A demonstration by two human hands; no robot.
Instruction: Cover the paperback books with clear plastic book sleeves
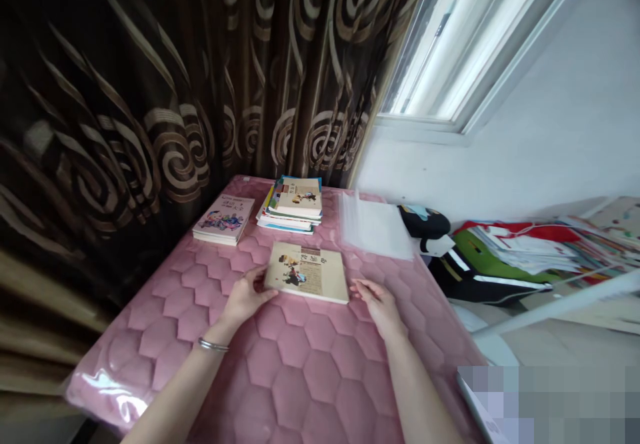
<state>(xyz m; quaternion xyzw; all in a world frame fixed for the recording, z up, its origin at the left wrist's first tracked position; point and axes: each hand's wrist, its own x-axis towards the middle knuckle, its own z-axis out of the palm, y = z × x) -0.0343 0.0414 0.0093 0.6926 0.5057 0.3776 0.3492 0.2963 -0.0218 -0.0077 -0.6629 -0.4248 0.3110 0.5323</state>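
A paperback book (pixel 306 272) with a cream illustrated cover, flat and slightly askew near the middle of the pink quilted tabletop (pixel 295 364). Left hand (pixel 245 297) at the book's left edge: fingers close together, tips against the edge, whether gripping or only touching impossible to tell. Silver bangle (pixel 213 345) around the left wrist. Right hand (pixel 380 307) just beside the book's near right corner, fingers narrowly parted and loosely extended, holding nothing. Near the far edge, a stack of books (pixel 295 205) with colourful covers; toward the far left corner, a thin pile of cartoon-covered books (pixel 223 219). Clear plastic sleeves (pixel 373 227) toward the far right corner. Brown swirl-patterned curtain (pixel 100 131) beyond the left and far edges, bright window (pixel 450 44) high to the right. Past the right edge, heaped papers and books (pixel 520 247) beside black and green fabric (pixel 480 264).
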